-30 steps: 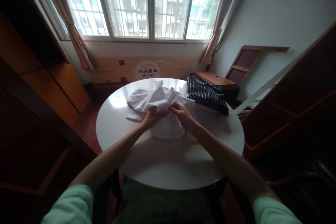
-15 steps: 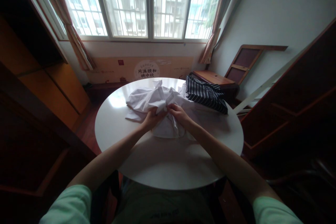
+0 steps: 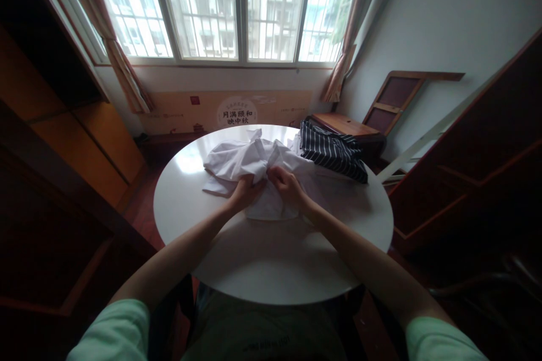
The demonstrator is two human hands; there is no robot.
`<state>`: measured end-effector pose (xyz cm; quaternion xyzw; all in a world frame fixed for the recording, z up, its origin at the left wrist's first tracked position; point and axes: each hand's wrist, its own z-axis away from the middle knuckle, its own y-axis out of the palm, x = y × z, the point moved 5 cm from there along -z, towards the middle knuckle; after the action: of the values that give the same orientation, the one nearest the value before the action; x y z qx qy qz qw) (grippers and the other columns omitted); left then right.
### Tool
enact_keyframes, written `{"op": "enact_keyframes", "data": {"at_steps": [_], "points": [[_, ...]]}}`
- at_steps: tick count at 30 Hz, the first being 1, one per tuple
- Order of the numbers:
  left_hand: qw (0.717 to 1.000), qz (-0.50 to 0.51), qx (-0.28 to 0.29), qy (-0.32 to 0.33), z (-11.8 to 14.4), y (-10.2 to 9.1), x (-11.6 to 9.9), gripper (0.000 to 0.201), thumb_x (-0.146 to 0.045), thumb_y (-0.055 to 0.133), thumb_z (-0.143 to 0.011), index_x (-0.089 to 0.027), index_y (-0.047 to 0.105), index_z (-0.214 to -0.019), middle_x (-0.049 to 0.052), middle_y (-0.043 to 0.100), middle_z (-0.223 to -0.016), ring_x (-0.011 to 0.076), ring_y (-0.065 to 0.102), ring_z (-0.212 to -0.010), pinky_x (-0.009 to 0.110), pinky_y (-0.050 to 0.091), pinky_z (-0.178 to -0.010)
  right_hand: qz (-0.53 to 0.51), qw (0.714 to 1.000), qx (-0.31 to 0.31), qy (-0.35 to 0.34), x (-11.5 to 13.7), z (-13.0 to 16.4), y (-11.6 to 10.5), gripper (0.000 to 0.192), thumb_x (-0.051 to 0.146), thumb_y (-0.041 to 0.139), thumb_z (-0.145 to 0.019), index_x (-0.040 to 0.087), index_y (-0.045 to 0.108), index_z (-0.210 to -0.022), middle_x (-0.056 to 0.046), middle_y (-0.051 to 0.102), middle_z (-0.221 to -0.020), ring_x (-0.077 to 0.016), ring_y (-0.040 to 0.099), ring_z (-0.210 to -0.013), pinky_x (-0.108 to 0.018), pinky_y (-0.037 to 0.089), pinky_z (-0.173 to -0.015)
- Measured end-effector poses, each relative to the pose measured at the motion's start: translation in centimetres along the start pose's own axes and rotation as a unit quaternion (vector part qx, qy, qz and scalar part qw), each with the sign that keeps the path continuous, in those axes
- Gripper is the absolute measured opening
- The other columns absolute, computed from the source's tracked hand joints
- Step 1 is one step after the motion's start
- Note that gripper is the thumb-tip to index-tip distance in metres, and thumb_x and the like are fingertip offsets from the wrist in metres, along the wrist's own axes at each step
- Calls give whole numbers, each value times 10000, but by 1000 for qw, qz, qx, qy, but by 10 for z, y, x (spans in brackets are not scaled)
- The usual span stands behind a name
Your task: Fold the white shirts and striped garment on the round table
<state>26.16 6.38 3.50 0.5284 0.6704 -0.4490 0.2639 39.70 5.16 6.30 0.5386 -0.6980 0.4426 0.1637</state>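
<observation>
A crumpled white shirt [image 3: 237,161] lies on the far half of a round white table [image 3: 271,259]. My left hand [image 3: 245,192] grips a bunched fold of it near the middle. My right hand [image 3: 288,186] pinches the same cloth a few centimetres to the right, fingers closed. Both hands sit close together, almost touching, over the shirt's near edge. A dark garment with thin white stripes [image 3: 334,153] lies at the table's far right, touching the white shirt.
A barred window [image 3: 237,8] with curtains fills the far wall. Wooden cabinets [image 3: 63,141] stand at the left, dark wooden furniture [image 3: 478,163] at the right, and a low wooden bench [image 3: 347,127] sits behind the table.
My two hands have drawn slightly closer together on the white shirt, bunching the cloth a little more. The striped garment has not moved.
</observation>
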Motion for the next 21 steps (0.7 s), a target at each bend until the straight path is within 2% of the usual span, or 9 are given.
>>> {"op": "enact_keyframes", "data": {"at_steps": [4,7,11,16,21], "points": [[1000,-11,-11,-19,0,-2,2,283,-349,566,-688,-144,449,-531,-43,371,-509,72,339,-521,222,283,-486,60,997,23,-50,9,4,-3,156,290,462,-829,185,566,-876,14,569,-652,-97,489,-558,-196,367,-550],[1000,-16,-4,-13,0,-1,0,298,-364,564,-688,-146,438,-528,-42,364,-512,72,333,-526,223,268,-482,95,991,38,-82,11,5,-5,169,303,496,-811,189,571,-911,44,521,-580,-80,433,-497,-184,337,-513],[1000,-15,11,-6,0,-1,-4,267,-346,578,-671,-145,462,-537,-34,403,-531,81,357,-546,220,287,-490,110,989,31,-94,10,3,-8,172,318,503,-822,183,592,-882,20,573,-640,-86,471,-535,-193,354,-545],[1000,-26,2,9,0,-3,-7,237,-333,585,-677,-145,495,-565,-31,410,-520,92,374,-553,221,308,-488,124,987,21,-102,11,1,-9,160,321,527,-823,188,609,-858,-25,630,-760,-127,546,-639,-235,401,-623],[999,-32,-3,15,-1,-3,-5,243,-339,572,-690,-145,488,-571,-32,422,-536,90,379,-554,224,320,-506,127,984,11,-122,13,1,-10,134,303,531,-830,191,604,-809,-34,597,-797,-124,537,-650,-238,403,-606]]}}
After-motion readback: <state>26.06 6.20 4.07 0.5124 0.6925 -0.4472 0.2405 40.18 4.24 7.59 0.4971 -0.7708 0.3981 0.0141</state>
